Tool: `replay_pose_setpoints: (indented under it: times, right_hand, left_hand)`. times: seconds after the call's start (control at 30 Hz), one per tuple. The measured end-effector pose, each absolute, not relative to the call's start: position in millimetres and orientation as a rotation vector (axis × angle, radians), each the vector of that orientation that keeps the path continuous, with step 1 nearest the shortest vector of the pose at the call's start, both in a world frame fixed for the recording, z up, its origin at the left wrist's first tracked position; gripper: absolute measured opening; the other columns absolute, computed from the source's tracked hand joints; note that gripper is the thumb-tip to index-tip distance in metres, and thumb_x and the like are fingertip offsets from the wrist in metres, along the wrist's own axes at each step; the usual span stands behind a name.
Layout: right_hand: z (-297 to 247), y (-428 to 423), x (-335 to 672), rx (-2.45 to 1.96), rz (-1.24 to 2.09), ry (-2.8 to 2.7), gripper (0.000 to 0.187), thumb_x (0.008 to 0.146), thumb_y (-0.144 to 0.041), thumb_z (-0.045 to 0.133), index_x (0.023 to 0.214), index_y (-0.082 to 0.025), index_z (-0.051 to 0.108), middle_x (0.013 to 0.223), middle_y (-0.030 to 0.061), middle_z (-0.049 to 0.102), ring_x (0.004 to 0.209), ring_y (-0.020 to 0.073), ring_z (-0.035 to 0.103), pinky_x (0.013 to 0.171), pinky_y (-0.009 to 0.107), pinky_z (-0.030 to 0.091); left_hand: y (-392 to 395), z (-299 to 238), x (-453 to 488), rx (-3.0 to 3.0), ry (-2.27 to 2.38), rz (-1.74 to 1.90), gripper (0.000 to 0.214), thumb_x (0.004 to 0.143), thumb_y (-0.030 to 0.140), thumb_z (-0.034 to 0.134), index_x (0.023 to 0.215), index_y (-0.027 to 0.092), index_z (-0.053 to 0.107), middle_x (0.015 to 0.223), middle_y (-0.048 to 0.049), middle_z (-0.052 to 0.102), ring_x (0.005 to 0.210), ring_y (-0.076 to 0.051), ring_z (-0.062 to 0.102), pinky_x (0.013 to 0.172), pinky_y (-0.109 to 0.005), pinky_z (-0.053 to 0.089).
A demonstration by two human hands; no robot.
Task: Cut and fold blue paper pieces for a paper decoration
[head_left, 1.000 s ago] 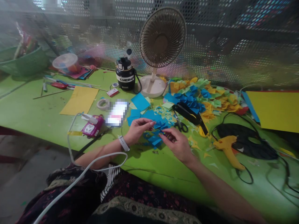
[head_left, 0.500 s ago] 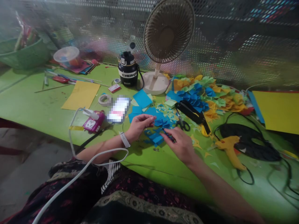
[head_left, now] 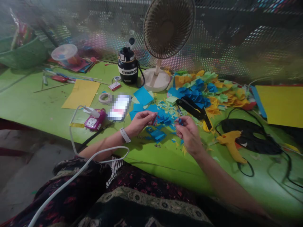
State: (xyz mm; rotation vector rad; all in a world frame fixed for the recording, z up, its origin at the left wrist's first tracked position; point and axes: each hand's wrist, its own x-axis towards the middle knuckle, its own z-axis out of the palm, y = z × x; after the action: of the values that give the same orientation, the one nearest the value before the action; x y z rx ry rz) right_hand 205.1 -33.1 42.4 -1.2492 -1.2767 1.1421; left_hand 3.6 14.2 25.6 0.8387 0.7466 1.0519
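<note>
My left hand (head_left: 141, 122) is closed in a pinch on a blue pleated paper piece (head_left: 164, 119), held just above the green table (head_left: 35, 110). My right hand (head_left: 189, 134) is beside it on the right, fingers curled together with a bit of blue at the tips. What it grips is hidden. More folded blue paper pieces (head_left: 157, 134) lie on the table just below both hands, among blue and yellow scraps. A white watch band sits on my left wrist.
Behind the hands stand a desk fan (head_left: 165, 31) and a black jug (head_left: 127, 67). A pile of blue, yellow and green paper flowers (head_left: 208, 91) lies at the right, with a yellow glue gun (head_left: 230, 143), black cables and yellow sheets (head_left: 81, 93). A pink power strip (head_left: 94, 121) is on the left.
My right hand has lifted off the blue pieces on the table and moved up and to the right, over where the scissors lay. My left hand keeps its pinch on the pleated piece.
</note>
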Motion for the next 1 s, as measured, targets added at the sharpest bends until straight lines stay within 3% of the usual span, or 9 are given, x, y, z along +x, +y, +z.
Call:
replay_pose_setpoints:
  times: [0.13,0.33,0.53,0.8,1.0]
  right_hand:
    - [49,-33,200,-1.212,1.475,-1.154,0.026,0.076,-0.042,0.072,0.087,-0.022,0.059,0.049,-0.012,0.033,0.038,0.005,0.024,0.037,0.022,0.019]
    - [48,-38,188,-1.204,1.644,-1.13,0.042,0.068,-0.051,0.08,0.091,-0.019,0.064,0.049,-0.0122,0.038,0.037,0.0027,0.022,0.038,0.023,0.012]
    - [47,-40,180,-1.174,1.661,-1.086,0.042,0.063,-0.047,0.086,0.085,-0.019,0.063,0.052,-0.012,0.04,0.038,0.0017,0.027,0.038,0.022,0.014]
    - [49,-41,175,-1.142,1.702,-0.955,0.047,0.055,-0.048,0.09,0.068,-0.02,0.054,0.048,-0.0129,0.038,0.036,0.0011,0.024,0.037,0.022,0.014]
    - [49,-39,177,-1.144,1.599,-0.894,0.05,0.051,-0.051,0.091,0.065,-0.022,0.053,0.044,-0.0133,0.037,0.034,0.0023,0.023,0.036,0.022,0.016]
  left_hand:
    - [9,23,7,0.845,0.702,0.917,0.041,0.059,0.048,0.089,0.073,0.015,0.07,0.065,0.0016,0.063,0.055,-0.006,0.056,0.057,-0.021,0.047]
    - [3,22,12,0.829,0.693,0.862,0.042,0.056,0.048,0.09,0.072,0.015,0.07,0.059,0.003,0.06,0.049,-0.005,0.05,0.048,-0.02,0.039]
    - [1,21,14,0.843,0.714,0.816,0.042,0.056,0.05,0.089,0.074,0.016,0.073,0.057,0.0031,0.061,0.044,-0.003,0.04,0.043,-0.018,0.028]
    - [-1,22,14,0.862,0.728,0.784,0.042,0.056,0.052,0.089,0.072,0.016,0.074,0.052,0.0037,0.056,0.044,-0.004,0.04,0.043,-0.02,0.026]
    - [-2,31,14,0.839,0.704,0.851,0.045,0.066,0.049,0.085,0.096,0.017,0.075,0.054,0.0048,0.053,0.047,-0.005,0.046,0.046,-0.02,0.035]
